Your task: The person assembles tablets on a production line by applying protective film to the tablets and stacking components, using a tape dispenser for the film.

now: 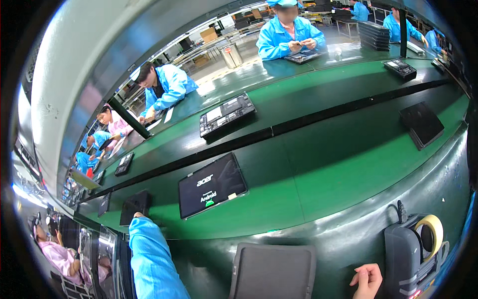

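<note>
My left arm, in a blue sleeve, reaches to the near side of the green conveyor belt. There my left hand (138, 215) is at the near edge of a black flat tray or tablet (133, 203); the sleeve hides most of its fingers, so its grip cannot be made out. To the right of it, a tablet (211, 184) lies screen up on the belt, lit with white lettering and a small green figure. My right hand (367, 281) hovers low at the right, fingers curled in, with nothing seen in them. Between my hands, a dark grey padded tray (274, 271) rests on the bench.
A roll of yellowish tape (431, 236) sits on a grey dispenser (403, 254) at the right. A black tray (421, 124) lies at the belt's right. Beyond a dark divider, a second lane carries opened devices (227, 116). Co-workers in blue (291, 37) work across it.
</note>
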`<state>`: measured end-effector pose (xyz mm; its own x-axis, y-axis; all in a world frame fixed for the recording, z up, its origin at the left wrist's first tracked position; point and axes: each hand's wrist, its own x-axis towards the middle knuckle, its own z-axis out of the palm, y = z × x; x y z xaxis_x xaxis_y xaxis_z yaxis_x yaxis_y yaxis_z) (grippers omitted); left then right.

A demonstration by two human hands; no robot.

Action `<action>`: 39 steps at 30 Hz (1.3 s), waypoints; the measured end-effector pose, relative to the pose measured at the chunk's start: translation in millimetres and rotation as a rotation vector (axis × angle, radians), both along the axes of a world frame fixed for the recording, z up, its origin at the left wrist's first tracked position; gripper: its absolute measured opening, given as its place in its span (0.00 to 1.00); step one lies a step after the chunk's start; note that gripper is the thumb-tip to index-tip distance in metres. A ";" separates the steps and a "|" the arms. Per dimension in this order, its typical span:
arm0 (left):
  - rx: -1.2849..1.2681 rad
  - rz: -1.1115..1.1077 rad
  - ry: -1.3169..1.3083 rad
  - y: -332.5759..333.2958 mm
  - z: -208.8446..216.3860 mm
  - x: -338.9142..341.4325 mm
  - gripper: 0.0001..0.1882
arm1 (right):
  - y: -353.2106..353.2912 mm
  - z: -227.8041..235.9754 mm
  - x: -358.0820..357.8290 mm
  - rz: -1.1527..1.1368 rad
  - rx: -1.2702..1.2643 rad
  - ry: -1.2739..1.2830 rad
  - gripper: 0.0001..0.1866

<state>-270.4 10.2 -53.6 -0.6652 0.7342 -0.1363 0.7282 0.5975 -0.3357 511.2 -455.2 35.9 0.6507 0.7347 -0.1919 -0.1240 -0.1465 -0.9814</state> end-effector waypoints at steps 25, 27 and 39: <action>1.181 -0.675 -0.520 -92.0 136.6 363.4 0.19 | -7.5 -36.3 -1.1 -0.015 0.230 0.027 0.07; 1.250 -0.602 -1.212 -102.6 112.1 376.3 0.15 | -11.7 -31.9 0.9 0.063 0.197 0.016 0.07; 0.775 -0.025 -2.708 -423.5 215.8 521.9 0.13 | -42.3 51.0 -42.4 0.324 0.409 0.109 0.11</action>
